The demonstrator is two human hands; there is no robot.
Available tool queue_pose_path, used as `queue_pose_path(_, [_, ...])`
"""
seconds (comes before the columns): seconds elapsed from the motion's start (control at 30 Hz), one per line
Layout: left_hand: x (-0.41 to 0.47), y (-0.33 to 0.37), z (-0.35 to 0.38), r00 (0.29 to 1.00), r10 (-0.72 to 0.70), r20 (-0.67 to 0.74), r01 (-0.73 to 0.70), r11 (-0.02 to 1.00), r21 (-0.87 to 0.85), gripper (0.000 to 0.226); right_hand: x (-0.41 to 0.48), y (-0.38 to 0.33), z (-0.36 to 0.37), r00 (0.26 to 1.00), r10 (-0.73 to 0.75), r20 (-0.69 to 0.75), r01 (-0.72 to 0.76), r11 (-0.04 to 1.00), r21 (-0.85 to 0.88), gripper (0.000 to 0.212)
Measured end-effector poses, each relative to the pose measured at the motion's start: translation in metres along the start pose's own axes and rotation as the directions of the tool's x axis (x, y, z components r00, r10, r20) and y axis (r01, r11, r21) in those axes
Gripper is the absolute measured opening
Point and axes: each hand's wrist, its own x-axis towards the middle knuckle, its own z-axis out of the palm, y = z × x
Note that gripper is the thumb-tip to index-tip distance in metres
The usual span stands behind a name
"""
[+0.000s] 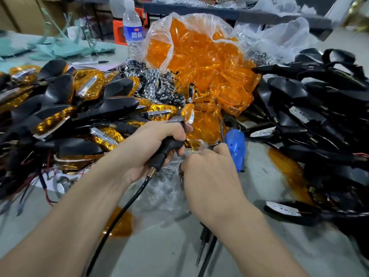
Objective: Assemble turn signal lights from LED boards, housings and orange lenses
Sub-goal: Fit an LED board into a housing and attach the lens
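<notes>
Batch part-done: finished black-and-orange turn signal lights (60,108) heaped left, clear bag of orange plastic lenses (163,33) and black plastic housings (311,96) piled right remain; left hand (157,142) grips one black stemmed housing (169,148) at centre, right hand (207,174) curled, hold indiscernible.

light: bright, even, diffuse | shadows: faint, soft on the tabletop (269,176) | glare: white glints on the plastic bag (157,33) over the orange lenses (199,56) | blur: black housings (319,116) at right and the lower corners smeared | distortion: wide-angle bowing at the edges | focus: centre sharpest
</notes>
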Motion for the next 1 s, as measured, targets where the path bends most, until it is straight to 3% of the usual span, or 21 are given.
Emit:
queue_pose_path(0.13, [0.000,-0.001,0.000,0.998,0.008,0.056,-0.011,0.999,0.045,0.050,-0.001,0.003,0.003,0.999,-0.004,-0.036,0.004,1.000,0.013,0.027])
queue_pose_path(0.33, [0.002,-0.003,-0.003,0.993,0.006,0.115,-0.016,0.996,0.085,0.044,-0.004,0.010,0.008,0.998,0.070,-0.006,-0.069,0.991,0.117,0.013])
queue_pose_path(0.43, [0.004,-0.004,-0.004,0.995,-0.003,0.095,-0.005,0.996,0.091,0.047,-0.004,0.019,0.008,0.995,0.100,0.002,-0.098,0.971,0.220,0.021])
queue_pose_path(0.67, [0.003,-0.004,-0.004,0.998,0.014,0.055,-0.016,0.999,0.030,0.046,-0.002,0.012,0.010,1.000,0.012,0.023,-0.013,0.998,0.065,0.015])
queue_pose_path(0.9, [0.003,-0.005,-0.003,0.998,0.013,0.054,-0.016,0.998,0.053,0.048,-0.003,0.020,0.012,0.999,0.046,-0.007,-0.042,0.964,0.261,0.013])
queue_pose_path(1.0, [0.004,-0.005,-0.003,0.998,0.005,0.059,-0.008,0.999,0.048,0.047,-0.003,0.027,0.012,0.995,0.093,-0.023,-0.067,0.847,0.528,0.014])
